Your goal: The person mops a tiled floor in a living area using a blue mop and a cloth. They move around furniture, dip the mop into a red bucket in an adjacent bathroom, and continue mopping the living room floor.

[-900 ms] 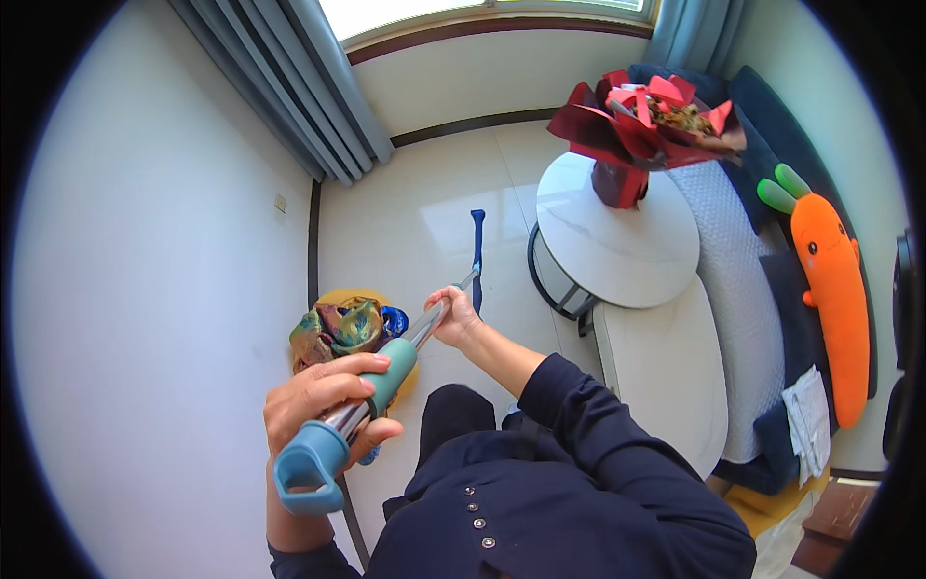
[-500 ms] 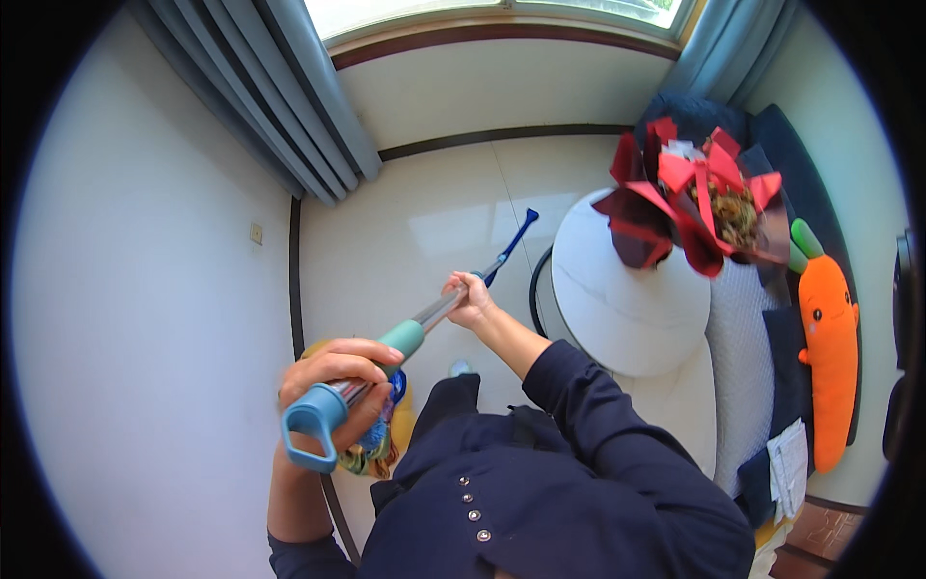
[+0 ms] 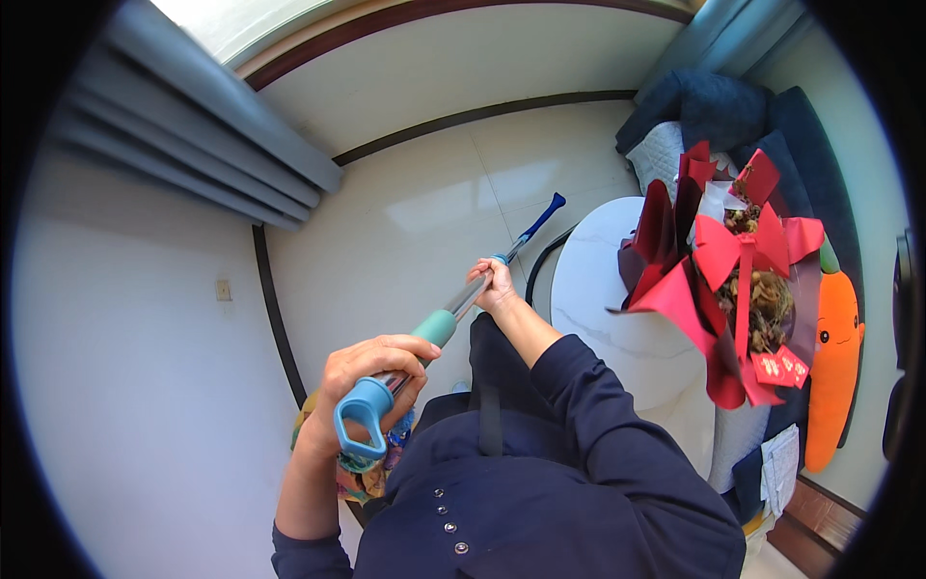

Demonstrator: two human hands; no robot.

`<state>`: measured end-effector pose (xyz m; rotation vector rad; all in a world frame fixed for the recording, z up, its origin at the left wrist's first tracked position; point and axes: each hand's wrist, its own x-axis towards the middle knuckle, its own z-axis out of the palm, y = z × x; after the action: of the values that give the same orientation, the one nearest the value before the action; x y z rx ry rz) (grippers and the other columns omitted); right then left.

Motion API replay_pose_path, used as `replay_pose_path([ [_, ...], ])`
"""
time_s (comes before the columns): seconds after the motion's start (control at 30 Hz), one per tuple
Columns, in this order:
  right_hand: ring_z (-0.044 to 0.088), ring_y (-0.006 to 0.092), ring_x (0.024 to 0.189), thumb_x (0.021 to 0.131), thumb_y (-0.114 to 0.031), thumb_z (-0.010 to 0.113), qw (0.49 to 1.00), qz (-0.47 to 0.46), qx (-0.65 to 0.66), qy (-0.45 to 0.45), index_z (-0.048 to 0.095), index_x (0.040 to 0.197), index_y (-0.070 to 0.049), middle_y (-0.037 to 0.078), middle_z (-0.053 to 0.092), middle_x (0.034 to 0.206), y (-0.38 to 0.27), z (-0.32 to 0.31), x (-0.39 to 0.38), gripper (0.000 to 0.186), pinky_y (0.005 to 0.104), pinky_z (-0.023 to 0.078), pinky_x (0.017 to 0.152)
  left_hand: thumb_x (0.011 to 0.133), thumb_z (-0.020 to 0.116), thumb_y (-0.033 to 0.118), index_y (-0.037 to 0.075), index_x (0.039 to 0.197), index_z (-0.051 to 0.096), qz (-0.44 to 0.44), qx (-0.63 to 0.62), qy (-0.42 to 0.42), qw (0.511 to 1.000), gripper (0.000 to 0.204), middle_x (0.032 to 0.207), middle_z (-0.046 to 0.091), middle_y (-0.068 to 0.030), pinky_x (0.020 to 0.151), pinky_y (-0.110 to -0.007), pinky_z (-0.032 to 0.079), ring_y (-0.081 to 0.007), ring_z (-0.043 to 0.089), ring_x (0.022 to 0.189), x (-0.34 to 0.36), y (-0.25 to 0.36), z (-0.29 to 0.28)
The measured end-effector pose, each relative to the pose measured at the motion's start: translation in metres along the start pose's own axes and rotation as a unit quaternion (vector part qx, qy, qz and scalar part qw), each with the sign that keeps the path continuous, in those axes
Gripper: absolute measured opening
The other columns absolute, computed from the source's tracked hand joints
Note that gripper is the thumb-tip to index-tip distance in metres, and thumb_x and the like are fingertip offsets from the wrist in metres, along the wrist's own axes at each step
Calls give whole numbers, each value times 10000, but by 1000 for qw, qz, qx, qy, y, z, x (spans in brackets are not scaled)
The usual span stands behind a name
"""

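Note:
My left hand [image 3: 368,381] is wrapped round the top of a mop [image 3: 436,327], just above its teal grip, beside the light-blue loop handle at the end. My right hand [image 3: 492,288] is closed round the steel pole farther down. The mop slants away from me, and its narrow dark-blue head [image 3: 546,210] reaches over the floor tiles near the round table's left side.
A white marble round table [image 3: 588,318] holds a red-wrapped bouquet [image 3: 757,289]. Behind are a dark sofa [image 3: 719,116] and a carrot plush [image 3: 833,386]. Grey curtains [image 3: 193,125], walls and dark skirting [image 3: 275,318] border the floor. Colourful cloth [image 3: 362,482] lies partly hidden by my body.
The mop head has moved forward and right, toward the table's far left. My view has turned and moved forward, bringing the bouquet closer. Both hands keep their hold on the pole.

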<state>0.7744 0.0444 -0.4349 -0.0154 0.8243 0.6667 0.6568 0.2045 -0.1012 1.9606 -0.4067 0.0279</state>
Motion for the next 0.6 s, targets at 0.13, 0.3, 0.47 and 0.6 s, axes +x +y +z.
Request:
replay_pose_path([
  [0.13,485,100,533,766,-96,531,998,-61,-21,20,459,692,-90,-28,491,571,-62,6,45,104,236,456,522,611,644,-101,47,747,579,-15,-11,-11,1000,211,879,657,-90,678,-271,508,-185,643,765,73,-40,10],
  [0.3,550,177,693,833,-150,504,972,-130,-61,185,468,854,-48,74,554,774,-120,29,78,111,305,501,606,682,673,-29,36,748,560,-57,-87,13,995,146,863,635,-92,622,-278,492,-168,603,685,135,-110,40],
  [0.47,515,155,614,846,-72,430,953,-71,-135,263,417,853,-44,83,520,738,-95,52,125,31,277,475,521,774,701,181,28,718,546,-142,-85,91,982,225,775,622,-100,579,-259,463,-150,578,649,125,-141,8],
  [0.6,500,180,597,853,-58,397,943,-10,-251,217,378,954,-25,109,490,767,-27,98,148,108,301,474,521,788,690,308,34,687,523,-152,-45,134,978,336,758,613,-96,572,-259,455,-151,572,638,119,-123,-35],
])
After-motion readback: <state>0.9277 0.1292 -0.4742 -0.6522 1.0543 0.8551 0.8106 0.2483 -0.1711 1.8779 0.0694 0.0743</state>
